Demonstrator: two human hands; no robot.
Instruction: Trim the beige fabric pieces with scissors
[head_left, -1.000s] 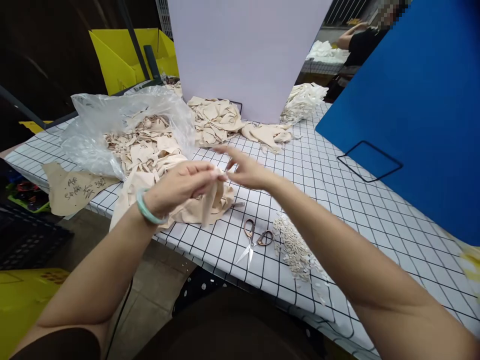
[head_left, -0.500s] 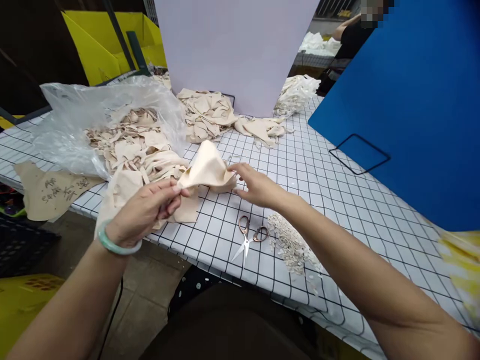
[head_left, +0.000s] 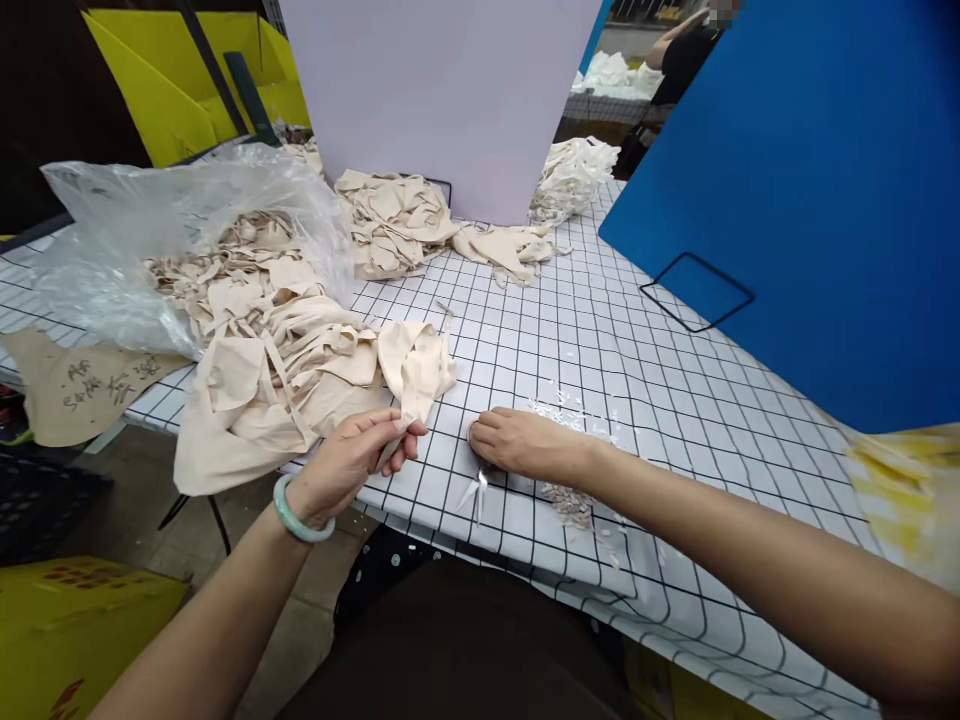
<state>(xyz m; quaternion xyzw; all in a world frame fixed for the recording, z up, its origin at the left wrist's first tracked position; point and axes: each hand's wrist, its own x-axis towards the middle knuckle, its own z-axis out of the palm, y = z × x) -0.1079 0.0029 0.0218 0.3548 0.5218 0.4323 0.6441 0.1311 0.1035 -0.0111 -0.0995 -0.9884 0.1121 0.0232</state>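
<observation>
Your left hand (head_left: pixel 367 448) had its fingers clamped on a limp beige cloth piece (head_left: pixel 420 375); to its right, your right hand (head_left: pixel 521 442) covered silver-bladed scissors (head_left: pixel 481 484), its grip unclear.

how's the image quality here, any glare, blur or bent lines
In the head view, bright glints on the plastic bag; in the same view, grid lines on the tablecloth curve toward the lower right, lens or drape unclear; also there, upper left very dark, the far person's head pixelated, scissors slightly soft beneath the right hand
</observation>
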